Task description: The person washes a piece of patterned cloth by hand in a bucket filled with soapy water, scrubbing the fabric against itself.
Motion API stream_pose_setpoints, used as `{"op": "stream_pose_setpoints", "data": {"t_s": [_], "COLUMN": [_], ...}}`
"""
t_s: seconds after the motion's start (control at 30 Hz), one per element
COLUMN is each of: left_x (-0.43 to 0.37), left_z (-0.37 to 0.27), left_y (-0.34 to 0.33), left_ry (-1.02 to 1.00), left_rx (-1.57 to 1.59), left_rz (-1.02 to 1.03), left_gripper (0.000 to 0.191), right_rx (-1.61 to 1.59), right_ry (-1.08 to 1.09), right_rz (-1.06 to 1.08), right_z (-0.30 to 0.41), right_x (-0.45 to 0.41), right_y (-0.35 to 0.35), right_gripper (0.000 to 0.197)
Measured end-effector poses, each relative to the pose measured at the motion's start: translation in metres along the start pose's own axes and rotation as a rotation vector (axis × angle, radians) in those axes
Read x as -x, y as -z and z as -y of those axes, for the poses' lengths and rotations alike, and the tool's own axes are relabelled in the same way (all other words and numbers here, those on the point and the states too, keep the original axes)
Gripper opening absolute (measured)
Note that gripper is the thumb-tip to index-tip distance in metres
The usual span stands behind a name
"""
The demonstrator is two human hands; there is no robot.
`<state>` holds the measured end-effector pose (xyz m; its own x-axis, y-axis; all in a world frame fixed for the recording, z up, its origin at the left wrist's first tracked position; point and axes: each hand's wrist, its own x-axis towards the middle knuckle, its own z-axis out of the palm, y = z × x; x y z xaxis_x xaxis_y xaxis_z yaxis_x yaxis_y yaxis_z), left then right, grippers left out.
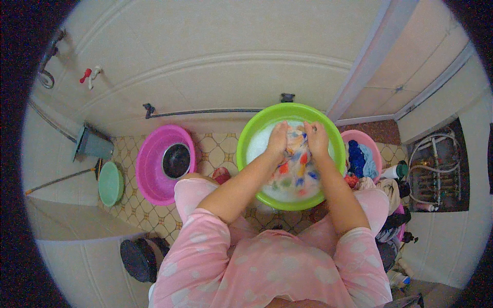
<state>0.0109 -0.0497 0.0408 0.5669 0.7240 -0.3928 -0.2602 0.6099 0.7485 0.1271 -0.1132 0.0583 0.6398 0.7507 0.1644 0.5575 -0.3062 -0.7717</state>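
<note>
A lime-green plastic basin [243, 154] stands before me, holding white sudsy water [259, 145]. A wet cloth with a multicoloured pattern [298, 161] lies partly in the suds. My left hand [278, 139] grips the cloth near its far end, on the left side. Opposite it, my right hand [316, 139] is closed on the same cloth, a short way apart from the left. The cloth's lower part spreads under the water towards me, its edges blurred by foam.
At left stand a magenta basin [148, 165] with a dark round object [176, 161] inside, and a mint-green basin [111, 184]. A pink basin [375, 148] with blue clothes [357, 158] is at right, near piled clothes [391, 192]. A pipe [204, 111] runs along the wall.
</note>
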Motion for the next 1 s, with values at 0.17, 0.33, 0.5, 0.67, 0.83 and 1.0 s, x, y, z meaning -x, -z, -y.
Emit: {"op": "stream_pose_setpoints", "data": {"t_s": [0.17, 0.33, 0.5, 0.67, 0.83, 1.0], "left_x": [-0.046, -0.028, -0.069, -0.024, -0.02, -0.015], "left_z": [0.032, 0.033, 0.065, 0.029, -0.001, 0.006], "left_y": [0.056, 0.036, 0.1, 0.017, 0.052, 0.022], "left_ry": [-0.518, -0.016, -0.027, 0.258, 0.379, 0.358], "left_rx": [-0.637, -0.131, -0.54, 0.211, 0.41, 0.322], "left_rz": [-0.096, -0.018, -0.072, 0.069, 0.323, 0.243], "left_gripper": [0.02, 0.027, 0.03, 0.044, 0.043, 0.035], "right_rx": [0.327, 0.288, 0.721, -0.175, -0.141, 0.198], "right_ry": [0.285, -0.155, 0.179, 0.022, 0.419, 0.83], "right_rz": [0.177, 0.399, 0.819, -0.024, 0.108, 0.08], "right_z": [0.002, -0.053, -0.043, -0.052, 0.054, 0.024], "right_x": [0.015, 0.01, -0.002, 0.013, 0.056, 0.056], "right_y": [-0.003, -0.031, -0.053, -0.065, -0.032, -0.042], "right_gripper": [0.037, 0.038, 0.027, 0.018, 0.018, 0.015]}}
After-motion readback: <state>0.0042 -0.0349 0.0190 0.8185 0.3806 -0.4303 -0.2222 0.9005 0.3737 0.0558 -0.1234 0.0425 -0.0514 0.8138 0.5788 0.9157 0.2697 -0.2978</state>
